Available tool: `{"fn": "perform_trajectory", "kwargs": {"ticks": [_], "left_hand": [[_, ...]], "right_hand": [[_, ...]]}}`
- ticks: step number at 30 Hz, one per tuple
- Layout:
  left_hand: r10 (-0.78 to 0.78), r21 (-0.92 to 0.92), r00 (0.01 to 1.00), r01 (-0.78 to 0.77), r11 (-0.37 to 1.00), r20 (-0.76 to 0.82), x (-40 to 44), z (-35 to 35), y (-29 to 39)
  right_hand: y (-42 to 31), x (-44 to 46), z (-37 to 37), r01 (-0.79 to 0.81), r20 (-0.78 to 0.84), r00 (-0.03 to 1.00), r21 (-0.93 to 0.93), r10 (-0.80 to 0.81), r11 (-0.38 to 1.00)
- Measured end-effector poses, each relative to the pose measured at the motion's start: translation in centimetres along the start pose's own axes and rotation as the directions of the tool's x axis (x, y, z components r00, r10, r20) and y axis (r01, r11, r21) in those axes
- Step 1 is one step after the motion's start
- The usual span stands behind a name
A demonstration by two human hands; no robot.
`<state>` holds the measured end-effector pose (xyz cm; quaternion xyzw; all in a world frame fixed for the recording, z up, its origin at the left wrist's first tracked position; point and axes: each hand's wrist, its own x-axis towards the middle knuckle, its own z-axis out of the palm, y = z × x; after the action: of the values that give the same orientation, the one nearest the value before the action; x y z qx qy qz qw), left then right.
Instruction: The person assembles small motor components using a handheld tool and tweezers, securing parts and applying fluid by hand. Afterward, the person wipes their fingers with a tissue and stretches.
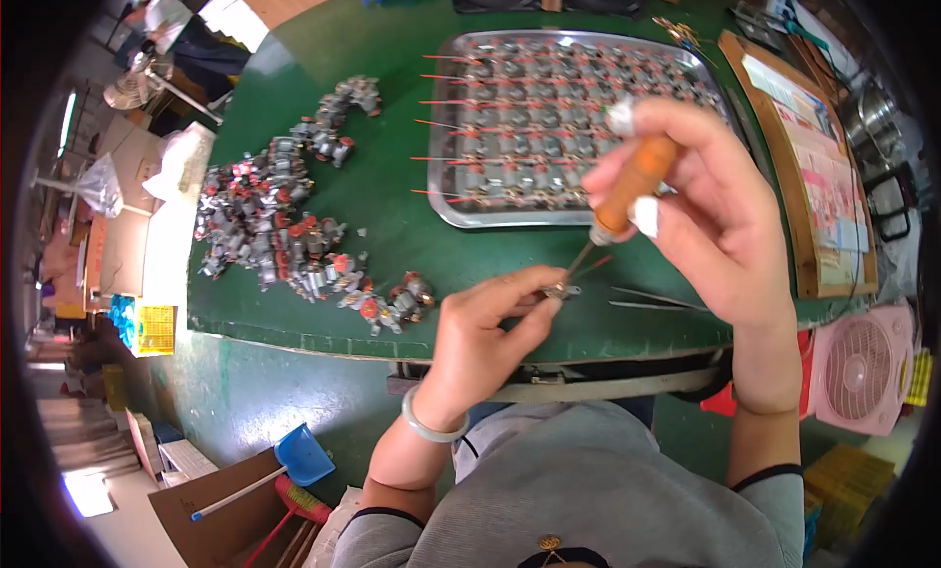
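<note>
My right hand is closed around the orange handle of a screwdriver, with white wrappings on its thumb and a fingertip. The tool's thin shaft slants down to my left hand. Between its thumb and forefinger, that hand pinches a small motor-like part, mostly hidden by the fingers. A short red wire shows beside the shaft. Beyond my hands, a metal tray holds rows of similar small grey parts with red wires sticking out on the left. Tweezers lie right of the left hand.
Loose grey and red parts are heaped on the left of the green table. A wooden-framed board with papers stands at the right. A pink fan is beside the table; a blue dustpan is at lower left.
</note>
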<state>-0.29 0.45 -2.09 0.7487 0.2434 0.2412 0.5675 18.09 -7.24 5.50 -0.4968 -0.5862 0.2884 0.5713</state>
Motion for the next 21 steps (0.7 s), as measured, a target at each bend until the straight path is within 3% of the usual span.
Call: {"fn": "perform_trajectory", "kwargs": {"ticks": [3, 6, 13, 16, 18, 20, 21], "left_hand": [[0.053, -0.002, 0.998, -0.053, 0.999, -0.031, 0.1, 0.0, 0.0], [0.054, -0.012, 0.999, -0.054, 0.998, -0.007, 0.0, -0.4, 0.0], [0.120, 0.014, 0.993, -0.120, 0.993, -0.019, -0.1, -0.2, -0.3], [0.134, 0.021, 0.991, -0.134, 0.991, -0.015, -0.1, -0.3, -0.4], [0.089, -0.006, 0.996, -0.089, 0.996, -0.010, -0.1, -0.3, -0.3], [0.091, -0.005, 0.996, -0.091, 0.996, -0.025, -0.1, -0.3, -0.3], [0.091, -0.005, 0.995, -0.091, 0.996, -0.029, -0.1, -0.2, -0.3]], "right_hand": [[-0.3, 0.0, 0.4, -0.007, -0.013, 1.000, -0.019, 0.007, 1.000], [0.4, 0.2, 1.5, 0.052, -0.166, 0.984, -0.104, -0.069, 0.993], [0.3, -0.1, 0.4, 0.113, -0.084, 0.986, -0.277, -0.142, 0.954], [-0.6, 0.1, 0.8, -0.005, -0.109, 0.994, -0.057, -0.001, 0.998], [-0.4, 0.1, 1.0, 0.046, -0.106, 0.994, 0.085, -0.037, 0.995], [-0.3, 0.1, 1.1, 0.065, -0.120, 0.991, 0.041, -0.060, 0.997], [-0.3, 0.0, 1.0, 0.055, -0.135, 0.989, -0.072, -0.064, 0.996]]}}
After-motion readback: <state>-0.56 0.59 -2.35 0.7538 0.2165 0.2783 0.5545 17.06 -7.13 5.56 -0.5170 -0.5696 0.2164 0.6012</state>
